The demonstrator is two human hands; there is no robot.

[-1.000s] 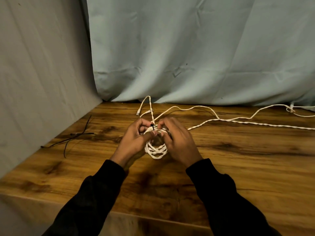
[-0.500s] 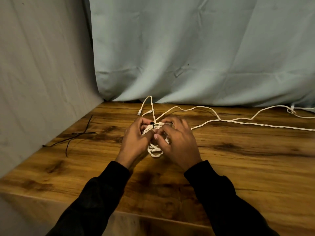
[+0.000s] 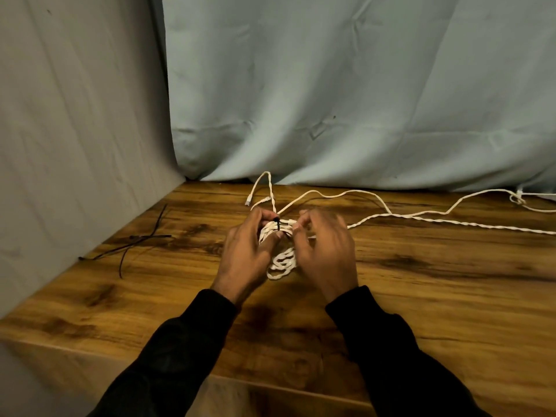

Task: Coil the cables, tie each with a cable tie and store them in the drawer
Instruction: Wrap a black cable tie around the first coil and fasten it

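Cables come first: at the far left of the tabletop (image 3: pixel 421 311), a few spare black cable ties (image 3: pixel 132 245) lie crossed near the grey cloth wall, untouched and in the same spot as a second ago. Moving right, the left hand (image 3: pixel 243 254) holds the coiled white cable (image 3: pixel 281 260) just above the wood near the middle; its fingers (image 3: pixel 272 237) are curled round the top of the bundle, thumb pressed beside the black cable tie (image 3: pixel 277 224) that crosses the strands. A second ago both hands were closed tight over the coil, hiding most of it. Now the lower loops hang in plain view between the palms.

Next to it, the right hand (image 3: pixel 323 251) has drawn back a little to the right. Its fingers are blurred; they look loosely bent and spread, and I cannot tell whether the tips touch the tie's tail or the coil at all.

My reading is that the tie has just been threaded or pulled snug and the right hand is letting go or shifting for another tug. Whether the tie is fully cinched is too small to judge.

Further right, a loose white cable (image 3: pixel 451 222) runs uncoiled across the wood to the edge of view, so a good share of the coiling remains. No drawer is in view.
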